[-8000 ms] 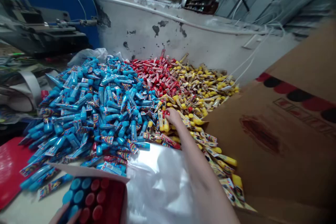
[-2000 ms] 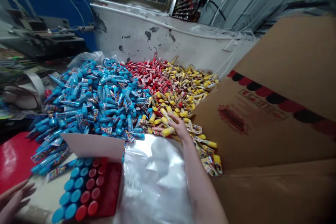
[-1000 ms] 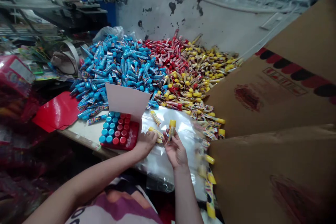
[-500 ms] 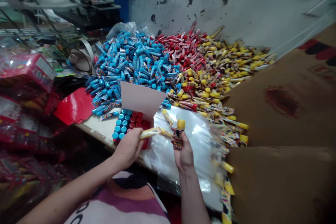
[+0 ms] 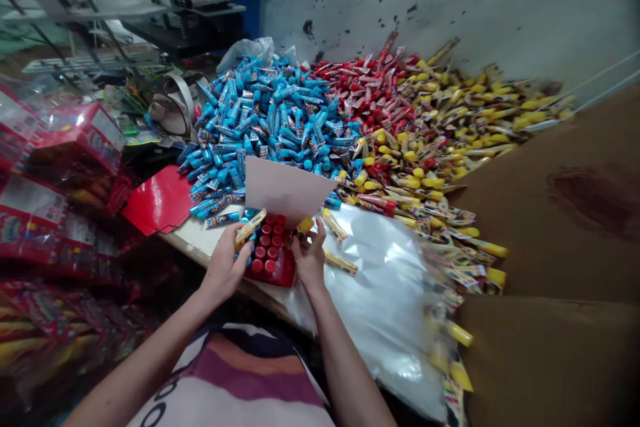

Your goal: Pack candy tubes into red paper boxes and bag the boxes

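Left grip (image 5: 225, 271) had its fingers and thumb pressed together, pinching a yellow tube (image 5: 243, 229) at about 1 o'clock from the palm. Right grip (image 5: 309, 257) was curled around a second yellow tube (image 5: 304, 225), partly hidden by a raised white card flap (image 5: 285, 190). Between the grips stood a red-capped tube box (image 5: 285, 273) on the bench (image 5: 200, 243), with clear plastic sheeting (image 5: 375, 300) at 3 o'clock.

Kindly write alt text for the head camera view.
The left hand grips a yellow-capped tube, the right hand pinches a small yellow tube, over a red tray of red-capped tubes. Blue, red and yellow tube heaps lie behind.
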Demonstrator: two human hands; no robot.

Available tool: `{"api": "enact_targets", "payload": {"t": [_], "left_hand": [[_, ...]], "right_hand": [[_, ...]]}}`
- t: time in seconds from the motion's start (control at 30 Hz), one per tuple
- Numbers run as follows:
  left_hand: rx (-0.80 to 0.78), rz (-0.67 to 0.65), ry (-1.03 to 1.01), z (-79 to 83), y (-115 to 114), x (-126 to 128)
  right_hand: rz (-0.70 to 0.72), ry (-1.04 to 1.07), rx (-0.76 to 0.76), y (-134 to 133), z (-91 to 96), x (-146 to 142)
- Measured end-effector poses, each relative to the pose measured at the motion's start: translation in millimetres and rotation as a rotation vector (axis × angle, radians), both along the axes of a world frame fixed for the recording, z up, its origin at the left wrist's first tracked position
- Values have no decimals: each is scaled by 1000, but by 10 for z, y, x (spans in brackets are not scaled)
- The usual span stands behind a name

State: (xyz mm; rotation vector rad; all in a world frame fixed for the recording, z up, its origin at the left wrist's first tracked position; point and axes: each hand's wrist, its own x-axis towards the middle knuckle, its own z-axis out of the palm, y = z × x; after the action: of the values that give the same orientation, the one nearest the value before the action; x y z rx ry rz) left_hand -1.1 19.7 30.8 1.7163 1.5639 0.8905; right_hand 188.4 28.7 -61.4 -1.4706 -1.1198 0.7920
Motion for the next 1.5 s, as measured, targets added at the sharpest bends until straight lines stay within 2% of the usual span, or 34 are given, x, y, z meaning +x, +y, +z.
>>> {"api": "enact_targets", "payload": {"t": [0.07, 0.17, 0.27, 0.37, 0.43, 0.53, 0.8, 0.93, 1.03, 1.33, 1.5], "left_hand": [[-11, 17, -3, -19, -9, -36], [-23, 34, -3, -48, -13, -96], [-43, 44, -5, -78, -11, -133], [-53, 41, -9, -103, -5, -138], [-52, 32, -12, -108, -2, -131], [-61, 20, -9, -100, 0, -121], [-38, 12, 6, -32, 12, -129], [-21, -25, 1, 18, 16, -94], [-20, -39, -1, 39, 10, -72], [-25, -29, 11, 50, -16, -45], [-31, -49, -3, 33, -23, -45]], "right_hand": [[18, -90, 18, 64, -27, 24], [-37, -193, 45, 108, -99, 78], [-84, -343, 147, 99, -191, 112], [-51, -483, 278, 74, -258, 126], [-9, -516, 295, 65, -272, 137], [52, -511, 237, 67, -234, 159], [270, -538, 138, 209, 49, 218], [332, -550, 86, 273, 122, 264], [326, -556, 79, 248, 130, 263], [176, -624, -3, 126, 87, 155], [222, -608, -64, 190, 8, 75]]}}
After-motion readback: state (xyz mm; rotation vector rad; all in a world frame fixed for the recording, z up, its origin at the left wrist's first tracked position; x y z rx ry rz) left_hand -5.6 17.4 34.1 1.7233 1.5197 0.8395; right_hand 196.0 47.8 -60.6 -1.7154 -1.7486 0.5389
